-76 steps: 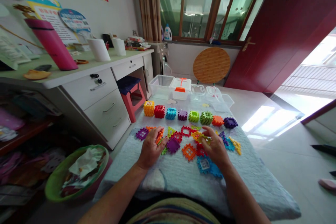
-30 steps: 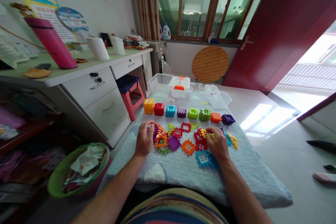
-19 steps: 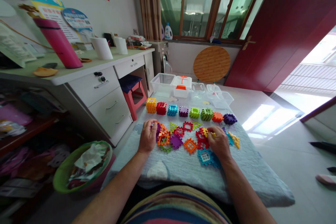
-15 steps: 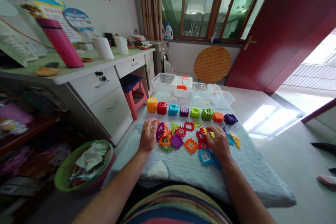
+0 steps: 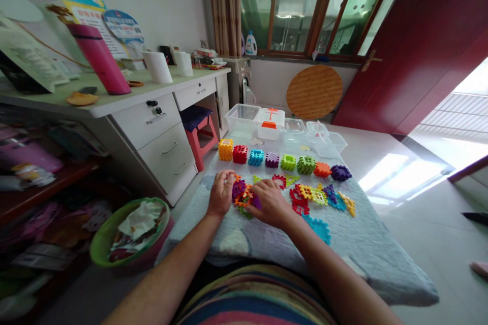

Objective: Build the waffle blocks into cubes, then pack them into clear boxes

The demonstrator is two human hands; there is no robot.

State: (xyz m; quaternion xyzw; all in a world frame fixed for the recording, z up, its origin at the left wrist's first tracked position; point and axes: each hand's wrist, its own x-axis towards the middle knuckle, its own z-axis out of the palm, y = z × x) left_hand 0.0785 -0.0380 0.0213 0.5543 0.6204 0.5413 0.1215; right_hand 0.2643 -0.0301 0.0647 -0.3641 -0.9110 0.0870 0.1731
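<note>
My left hand [image 5: 221,194] is at the left end of a loose group of toothed plastic building tiles, its fingers curled against an orange tile [image 5: 237,177]. A purple tile [image 5: 239,190] sits beside its thumb. My right hand [image 5: 270,202] reaches over the same group, fingers bent down and thumb tucked under; what they grip is hidden. Part of another purple tile [image 5: 256,202] shows beneath it. Right of this hand lie red tiles [image 5: 299,202], a yellow tile [image 5: 319,195] and a blue tile [image 5: 319,228].
Behind the tiles stands a row of assembled cubes, from a yellow cube [image 5: 225,150] to a dark purple cube [image 5: 340,172]. Clear plastic boxes [image 5: 244,119] line the far edge of the cloth-covered table [image 5: 267,249]. A green-rimmed bin [image 5: 99,254] stands on the floor at left.
My right hand has moved left from the red and yellow tiles to the orange and purple ones. The yellow tiles now lie by the red ones. My left hand stays beside the group.
</note>
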